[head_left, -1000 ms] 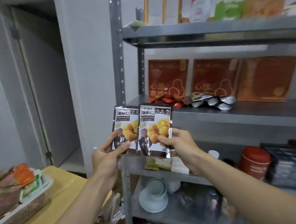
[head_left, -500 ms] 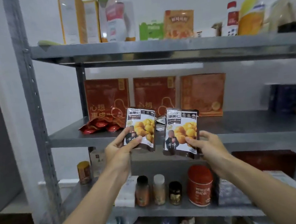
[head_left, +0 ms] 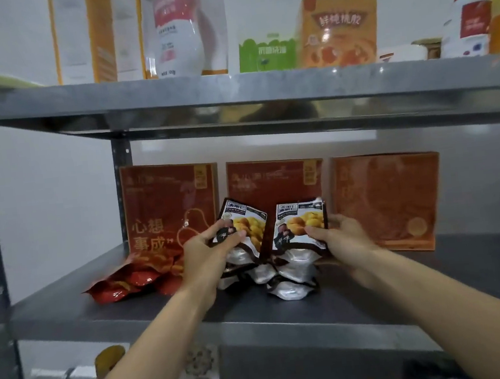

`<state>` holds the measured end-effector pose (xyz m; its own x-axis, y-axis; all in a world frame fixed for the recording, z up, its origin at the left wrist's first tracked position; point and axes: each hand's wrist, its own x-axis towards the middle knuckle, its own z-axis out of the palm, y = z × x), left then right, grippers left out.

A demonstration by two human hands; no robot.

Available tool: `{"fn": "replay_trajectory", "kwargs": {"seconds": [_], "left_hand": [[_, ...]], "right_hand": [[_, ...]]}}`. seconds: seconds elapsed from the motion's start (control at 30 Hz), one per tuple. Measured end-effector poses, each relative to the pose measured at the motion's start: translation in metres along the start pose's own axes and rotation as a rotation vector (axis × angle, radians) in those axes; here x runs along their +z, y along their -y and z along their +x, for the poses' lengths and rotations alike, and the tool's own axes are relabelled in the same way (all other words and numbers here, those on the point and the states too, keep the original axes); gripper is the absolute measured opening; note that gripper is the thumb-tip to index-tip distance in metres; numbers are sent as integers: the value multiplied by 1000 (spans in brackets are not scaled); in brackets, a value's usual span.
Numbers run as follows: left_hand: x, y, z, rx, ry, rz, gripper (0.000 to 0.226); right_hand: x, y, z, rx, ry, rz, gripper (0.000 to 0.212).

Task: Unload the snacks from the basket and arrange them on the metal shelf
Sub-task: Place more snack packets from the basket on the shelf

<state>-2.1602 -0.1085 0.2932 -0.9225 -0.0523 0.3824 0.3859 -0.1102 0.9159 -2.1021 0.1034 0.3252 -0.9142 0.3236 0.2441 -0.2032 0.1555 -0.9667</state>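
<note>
My left hand grips a dark chestnut snack packet with yellow nuts printed on it. My right hand holds a second chestnut packet of the same kind. Both packets stand upright over a pile of silver-backed packets lying on the middle board of the metal shelf. Each packet's lower edge touches or nearly touches the pile. The basket is out of view.
Red snack packets lie left of the pile. Three red-orange boxes stand along the shelf's back. The top board carries boxes and bottles. Bare shelf lies right of my right arm. Jars show faintly on the lower level.
My view has moved closer to the shelf and the basket has left the frame. Both hands have carried the two packets forward onto the middle board, over the silver pile.
</note>
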Motion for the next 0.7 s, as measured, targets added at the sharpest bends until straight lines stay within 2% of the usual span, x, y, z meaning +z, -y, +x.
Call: {"fn": "replay_trajectory", "kwargs": {"seconds": [0.1,0.17,0.2,0.27,0.33,0.43,0.53,0.6,0.7], "left_hand": [[2,19,13,8,-3,82,46],[4,30,15,12,-3,157,40],[5,32,14,16,1,201,38],[4,40,16,24,-25,305,50],[3,43,16,41,-45,387,62],[6,40,16,76,-31,433,43],[8,35,14,100,-34,483,36],[10,35,13,114,-50,530,42],[14,34,11,111,-64,536,66]], "right_hand": [[20,-6,22,28,24,-61,14],[27,-9,31,34,23,-144,12],[28,-11,35,33,30,-193,17],[30,-13,39,38,37,-291,29],[30,-17,42,50,34,-377,26],[31,-18,43,49,26,-493,23],[33,-21,44,22,27,-545,27],[35,-24,43,5,12,-572,29],[35,-24,39,5,-5,-615,36]]}}
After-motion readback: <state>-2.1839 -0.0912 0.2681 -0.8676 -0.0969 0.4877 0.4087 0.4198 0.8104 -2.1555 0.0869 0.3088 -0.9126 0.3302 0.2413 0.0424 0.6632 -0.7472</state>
